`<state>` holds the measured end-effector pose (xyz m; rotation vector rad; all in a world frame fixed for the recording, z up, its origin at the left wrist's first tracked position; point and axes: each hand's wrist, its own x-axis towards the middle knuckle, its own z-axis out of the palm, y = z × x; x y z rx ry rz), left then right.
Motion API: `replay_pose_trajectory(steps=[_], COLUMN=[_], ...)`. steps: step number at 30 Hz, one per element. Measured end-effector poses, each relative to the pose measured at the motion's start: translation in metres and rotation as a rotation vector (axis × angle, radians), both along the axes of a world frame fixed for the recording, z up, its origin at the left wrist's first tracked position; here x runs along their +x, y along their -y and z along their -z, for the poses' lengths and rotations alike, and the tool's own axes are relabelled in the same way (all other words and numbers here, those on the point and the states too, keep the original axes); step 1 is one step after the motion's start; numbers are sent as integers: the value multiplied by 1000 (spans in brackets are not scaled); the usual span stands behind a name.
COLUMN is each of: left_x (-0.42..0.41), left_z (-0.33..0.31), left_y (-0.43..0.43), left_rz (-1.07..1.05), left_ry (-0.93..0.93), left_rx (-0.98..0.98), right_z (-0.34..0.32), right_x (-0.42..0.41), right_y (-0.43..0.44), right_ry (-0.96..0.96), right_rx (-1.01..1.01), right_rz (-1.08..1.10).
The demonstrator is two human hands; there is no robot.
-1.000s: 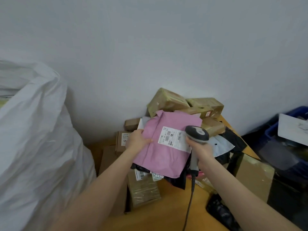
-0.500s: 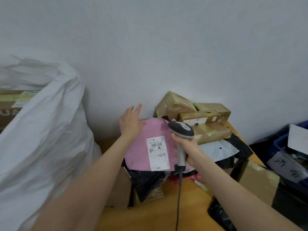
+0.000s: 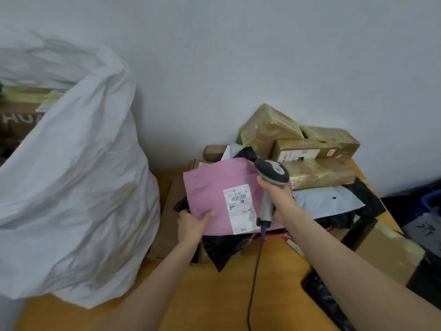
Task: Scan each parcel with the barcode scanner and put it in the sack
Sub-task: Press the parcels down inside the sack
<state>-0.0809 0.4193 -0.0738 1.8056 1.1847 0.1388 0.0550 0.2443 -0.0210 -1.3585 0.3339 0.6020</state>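
A pink mailer parcel (image 3: 210,189) with a white barcode label (image 3: 239,206) lies on top of the parcel pile, label up. My left hand (image 3: 192,225) grips its lower left corner, thumb on top. My right hand (image 3: 279,199) holds the grey barcode scanner (image 3: 270,177) by its handle, with the head right over the parcel's upper right edge; its cable hangs down toward me. The big white sack (image 3: 78,182) stands at the left, its mouth open toward the top left.
Taped brown boxes (image 3: 305,149) are stacked against the wall behind the pink parcel. Black and white mailers (image 3: 329,201) lie right of it, and flat cardboard boxes (image 3: 167,218) left of it. The orange table (image 3: 214,295) carries everything. A blue bin (image 3: 429,204) stands at the far right.
My left hand moved from the pink parcel's top left edge down to its lower left corner and took hold of it. The view shifted left, showing more of the sack.
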Motion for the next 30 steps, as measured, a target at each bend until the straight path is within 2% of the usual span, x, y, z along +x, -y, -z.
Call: replay_pose_trajectory(steps=[2, 4, 10, 17, 22, 30], left_x=[3, 12, 30, 31, 25, 23], left_z=[-2, -6, -28, -58, -62, -69], left_y=[5, 8, -4, -34, -36, -43], left_rz=[12, -4, -25, 11, -30, -40], left_ry=[34, 97, 182, 218, 317, 375], left_rx=[-157, -231, -195, -5, -70, -116], right_z=[1, 2, -11, -38, -48, -59], right_x=[-1, -1, -8, -63, -103, -115], right_y=[0, 1, 9, 41, 36, 32], right_ry=[-3, -1, 81, 148, 161, 169], right_rx=[-6, 0, 0, -10, -13, -15], right_rz=[-9, -20, -112, -223, -244, -241])
